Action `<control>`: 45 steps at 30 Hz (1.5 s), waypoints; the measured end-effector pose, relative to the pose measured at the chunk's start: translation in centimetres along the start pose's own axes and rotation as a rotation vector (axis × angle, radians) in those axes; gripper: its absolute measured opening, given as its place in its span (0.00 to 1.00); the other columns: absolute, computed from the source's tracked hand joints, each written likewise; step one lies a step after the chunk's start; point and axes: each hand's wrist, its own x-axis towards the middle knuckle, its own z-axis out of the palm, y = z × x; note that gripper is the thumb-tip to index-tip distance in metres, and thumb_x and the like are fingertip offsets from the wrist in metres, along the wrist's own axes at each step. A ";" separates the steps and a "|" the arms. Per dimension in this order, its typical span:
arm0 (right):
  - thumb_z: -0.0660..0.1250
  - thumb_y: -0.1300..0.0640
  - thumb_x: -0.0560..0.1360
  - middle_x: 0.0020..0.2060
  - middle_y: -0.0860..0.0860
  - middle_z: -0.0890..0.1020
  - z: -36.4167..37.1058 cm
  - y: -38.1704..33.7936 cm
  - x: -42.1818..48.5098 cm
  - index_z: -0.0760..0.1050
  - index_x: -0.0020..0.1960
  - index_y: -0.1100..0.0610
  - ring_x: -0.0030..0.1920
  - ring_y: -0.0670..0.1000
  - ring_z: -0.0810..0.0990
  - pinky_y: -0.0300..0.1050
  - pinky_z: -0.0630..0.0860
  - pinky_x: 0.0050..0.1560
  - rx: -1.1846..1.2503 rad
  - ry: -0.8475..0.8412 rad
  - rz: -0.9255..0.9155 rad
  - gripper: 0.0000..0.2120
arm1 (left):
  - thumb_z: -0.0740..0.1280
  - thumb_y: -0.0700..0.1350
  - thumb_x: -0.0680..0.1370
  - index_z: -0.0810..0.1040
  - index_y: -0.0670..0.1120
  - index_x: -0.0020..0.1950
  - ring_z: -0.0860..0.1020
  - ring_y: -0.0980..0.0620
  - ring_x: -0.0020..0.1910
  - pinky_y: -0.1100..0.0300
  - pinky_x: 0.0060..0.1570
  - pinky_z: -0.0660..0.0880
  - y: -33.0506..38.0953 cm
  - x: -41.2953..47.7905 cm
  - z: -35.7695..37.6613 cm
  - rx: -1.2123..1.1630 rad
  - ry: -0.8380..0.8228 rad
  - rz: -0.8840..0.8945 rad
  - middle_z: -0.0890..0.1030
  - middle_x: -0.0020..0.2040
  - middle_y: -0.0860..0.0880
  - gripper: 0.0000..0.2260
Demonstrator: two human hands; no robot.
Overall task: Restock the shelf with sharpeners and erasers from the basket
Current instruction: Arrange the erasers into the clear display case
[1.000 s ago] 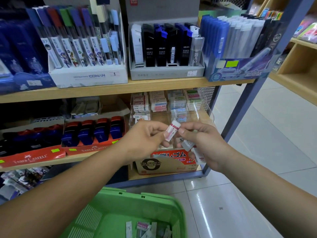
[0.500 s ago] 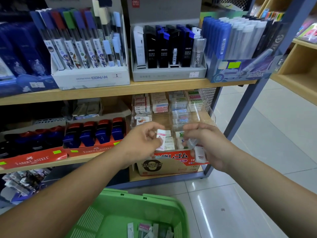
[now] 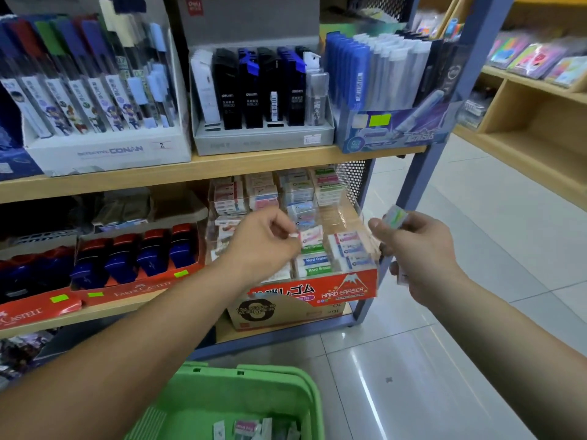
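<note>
My left hand [image 3: 260, 241] reaches into the clear eraser organizer [image 3: 349, 214] on the lower shelf. Its fingertips pinch the white end of a pink-sleeved eraser [image 3: 312, 234] lying in a front compartment. My right hand [image 3: 422, 252] hovers just right of the organizer, holding a green-wrapped eraser [image 3: 395, 216] up between thumb and fingers, with more erasers [image 3: 401, 276] tucked under its palm. The green basket [image 3: 305, 395] sits low in front of me, with several wrapped erasers [image 3: 254, 430] in its bottom. Blue and red sharpeners [image 3: 136, 258] stand in a red display box to the left.
A red "Hard Eraser" carton [image 3: 317, 292] stands under the organizer. The upper shelf board [image 3: 222, 168] carries pen and lead boxes. The blue-grey shelf post [image 3: 425, 173] rises right of my right hand. White tiled floor [image 3: 476, 312] and a wooden shelf unit [image 3: 533, 128] lie to the right.
My left hand took the pink-sleeved eraser from my right hand and moved it down into the organizer. My right hand drew away to the right and raised a green-wrapped eraser.
</note>
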 end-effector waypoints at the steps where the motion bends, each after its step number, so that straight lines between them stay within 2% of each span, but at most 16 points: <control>1: 0.72 0.49 0.80 0.49 0.52 0.84 -0.2 0.2 0.1 0.76 0.63 0.56 0.35 0.49 0.83 0.37 0.73 0.22 -0.007 0.010 -0.012 0.16 | 0.75 0.34 0.74 0.80 0.45 0.48 0.85 0.42 0.45 0.45 0.46 0.84 0.5 0.7 0.8 0.001 -0.015 0.004 0.84 0.48 0.40 0.09; 3: 0.68 0.46 0.82 0.46 0.52 0.84 -0.3 0.6 0.2 0.76 0.61 0.54 0.35 0.50 0.83 0.40 0.74 0.22 -0.019 0.012 -0.008 0.14 | 0.74 0.34 0.75 0.80 0.46 0.49 0.84 0.43 0.46 0.50 0.47 0.84 1.6 2.2 2.5 0.024 -0.064 0.011 0.83 0.49 0.42 0.09; 7: 0.67 0.46 0.83 0.42 0.54 0.84 -0.8 1.1 0.7 0.77 0.56 0.54 0.35 0.51 0.82 0.45 0.75 0.28 -0.019 0.012 0.002 0.12 | 0.74 0.35 0.76 0.83 0.43 0.52 0.80 0.54 0.43 0.68 0.40 0.78 2.8 4.1 5.2 0.144 -0.155 0.091 0.82 0.46 0.49 0.06; 10: 0.67 0.47 0.83 0.42 0.55 0.83 -1.2 1.4 0.9 0.77 0.53 0.53 0.35 0.52 0.80 0.43 0.75 0.27 -0.015 0.007 0.006 0.10 | 0.75 0.38 0.77 0.84 0.44 0.53 0.81 0.57 0.43 0.72 0.37 0.77 2.5 4.1 6.2 0.204 -0.276 0.047 0.83 0.45 0.51 0.06; 16: 0.67 0.47 0.83 0.43 0.54 0.83 -1.6 1.8 0.8 0.77 0.57 0.55 0.35 0.51 0.81 0.40 0.74 0.25 -0.022 -0.045 0.018 0.11 | 0.75 0.47 0.77 0.85 0.50 0.54 0.80 0.57 0.45 0.69 0.42 0.77 1.4 3.0 6.6 0.446 -0.353 0.173 0.82 0.46 0.57 0.06; 20: 0.69 0.48 0.82 0.43 0.53 0.85 -1.6 1.9 0.7 0.78 0.55 0.53 0.31 0.51 0.83 0.42 0.76 0.27 -0.004 -0.099 0.057 0.09 | 0.78 0.52 0.74 0.82 0.53 0.56 0.79 0.58 0.46 0.66 0.46 0.77 0.7 2.6 6.7 0.451 -0.344 0.185 0.80 0.50 0.56 0.12; 23: 0.73 0.50 0.80 0.47 0.56 0.87 -1.9 1.7 0.3 0.80 0.60 0.52 0.31 0.51 0.85 0.44 0.78 0.30 0.075 -0.139 0.100 0.11 | 0.78 0.51 0.74 0.83 0.55 0.56 0.79 0.57 0.47 0.63 0.48 0.78 0.3 2.4 6.6 0.398 -0.320 0.165 0.80 0.51 0.57 0.12; 25: 0.70 0.51 0.82 0.44 0.55 0.87 -2.2 1.4 0.2 0.81 0.59 0.53 0.29 0.51 0.85 0.43 0.78 0.29 0.096 -0.151 0.129 0.08 | 0.78 0.50 0.74 0.82 0.55 0.59 0.78 0.58 0.45 0.65 0.46 0.75 0.4 1.9 6.4 0.395 -0.300 0.188 0.78 0.51 0.58 0.15; 27: 0.66 0.52 0.84 0.41 0.56 0.87 -2.3 1.2 0.0 0.82 0.56 0.54 0.27 0.49 0.83 0.41 0.76 0.26 0.100 -0.170 0.163 0.08 | 0.76 0.45 0.76 0.81 0.53 0.63 0.76 0.60 0.43 0.67 0.43 0.74 0.8 1.5 6.2 0.348 -0.245 0.222 0.77 0.53 0.58 0.16; 29: 0.65 0.53 0.84 0.43 0.56 0.87 -2.2 1.1 -0.1 0.83 0.57 0.55 0.28 0.49 0.84 0.40 0.76 0.26 0.093 -0.201 0.169 0.09 | 0.71 0.38 0.78 0.80 0.50 0.64 0.79 0.58 0.44 0.67 0.41 0.77 1.4 1.2 5.9 0.163 -0.209 0.157 0.80 0.54 0.54 0.16; 32: 0.67 0.54 0.83 0.42 0.56 0.88 -1.7 1.2 -0.4 0.84 0.57 0.57 0.34 0.54 0.87 0.45 0.81 0.33 0.077 -0.284 0.140 0.09 | 0.72 0.40 0.79 0.82 0.49 0.61 0.83 0.56 0.44 0.67 0.38 0.78 2.3 0.6 5.7 -0.045 -0.222 0.074 0.84 0.50 0.51 0.12; 35: 0.68 0.56 0.82 0.47 0.60 0.88 -0.7 1.1 -0.7 0.85 0.53 0.57 0.45 0.62 0.89 0.56 0.86 0.46 0.058 -0.354 0.113 0.07 | 0.76 0.44 0.77 0.81 0.49 0.62 0.81 0.60 0.39 0.66 0.42 0.80 2.4 0.2 5.2 -0.062 -0.241 0.106 0.84 0.48 0.50 0.14; 37: 0.68 0.61 0.81 0.49 0.60 0.88 0.0 0.9 -0.9 0.83 0.56 0.57 0.47 0.62 0.89 0.58 0.85 0.50 0.074 -0.421 0.140 0.07 | 0.75 0.43 0.78 0.80 0.50 0.67 0.79 0.59 0.41 0.66 0.45 0.79 2.0 0.4 4.5 -0.027 -0.254 0.086 0.83 0.51 0.46 0.17; 40: 0.64 0.75 0.76 0.55 0.55 0.86 0.8 0.6 -0.8 0.78 0.66 0.55 0.50 0.60 0.88 0.57 0.86 0.48 0.148 -0.476 0.208 0.24 | 0.72 0.43 0.80 0.79 0.52 0.67 0.78 0.55 0.43 0.68 0.38 0.76 1.0 0.9 2.7 0.000 -0.217 0.012 0.81 0.56 0.42 0.15; 43: 0.62 0.80 0.75 0.61 0.53 0.82 1.2 0.2 -0.6 0.77 0.68 0.54 0.51 0.57 0.87 0.52 0.85 0.39 0.188 -0.411 0.188 0.30 | 0.73 0.40 0.79 0.80 0.49 0.60 0.80 0.53 0.42 0.66 0.36 0.78 -0.1 1.4 0.6 -0.033 -0.106 -0.061 0.81 0.55 0.41 0.12; 45: 0.64 0.81 0.73 0.57 0.55 0.84 1.6 0.1 -0.1 0.78 0.67 0.56 0.45 0.58 0.89 0.53 0.84 0.37 0.262 -0.335 0.213 0.30 | 0.75 0.37 0.76 0.80 0.47 0.56 0.82 0.52 0.43 0.65 0.37 0.81 -0.5 2.0 -0.7 -0.066 -0.051 -0.098 0.83 0.51 0.44 0.12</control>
